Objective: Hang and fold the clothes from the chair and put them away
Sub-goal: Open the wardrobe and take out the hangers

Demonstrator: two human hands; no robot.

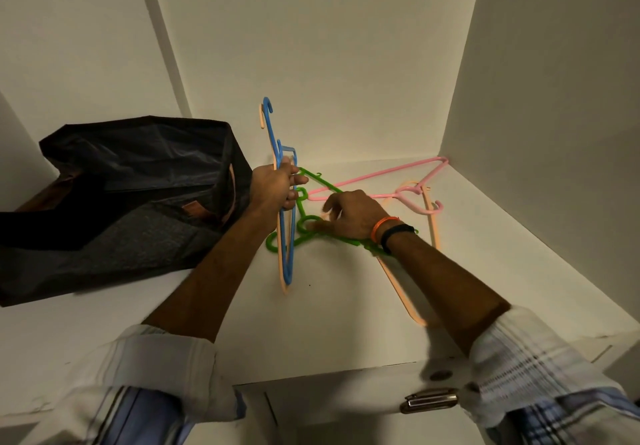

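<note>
My left hand is closed around a bundle of plastic hangers held upright: a blue hanger and a peach one behind it, hooks pointing up. My right hand rests on the pile of loose hangers lying on the white shelf, its fingers pinching at the hook of a green hanger. A pink hanger lies flat toward the back right corner. Another peach hanger runs under my right wrist toward the shelf's front. No clothes or chair are in view.
A dark fabric bag with a tan strap fills the shelf's left side, touching my left forearm. White walls close the shelf at the back and right. A metal latch sits below the shelf's front edge.
</note>
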